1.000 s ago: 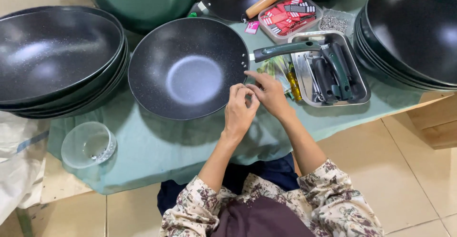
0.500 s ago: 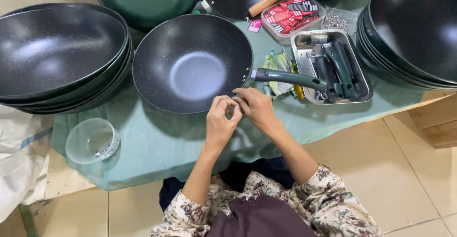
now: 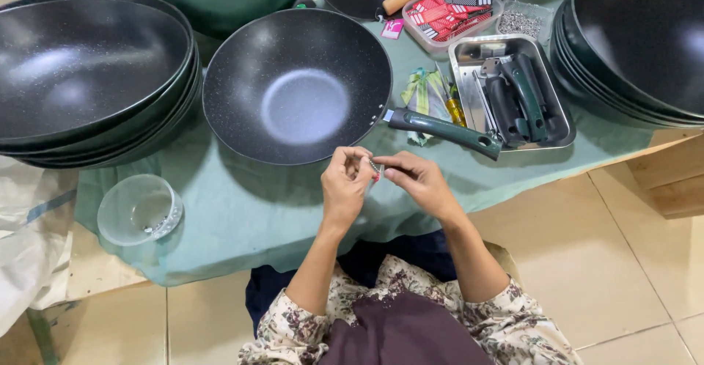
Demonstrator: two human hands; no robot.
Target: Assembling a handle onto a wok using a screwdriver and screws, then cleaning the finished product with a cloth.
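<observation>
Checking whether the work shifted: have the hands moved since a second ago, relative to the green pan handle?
Yes. Both hands, left hand and right hand, have come back toward the person, from beside the pan handle to the table's near edge.

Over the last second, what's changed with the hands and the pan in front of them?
Both hands drew back from the rim of the wok pan, toward the body. The left hand and right hand now meet over the green cloth, pinching a small beaded piece between the fingertips. The pan, its green handle, the metal tray, the stacked woks and the clear bowl stayed put.
</observation>
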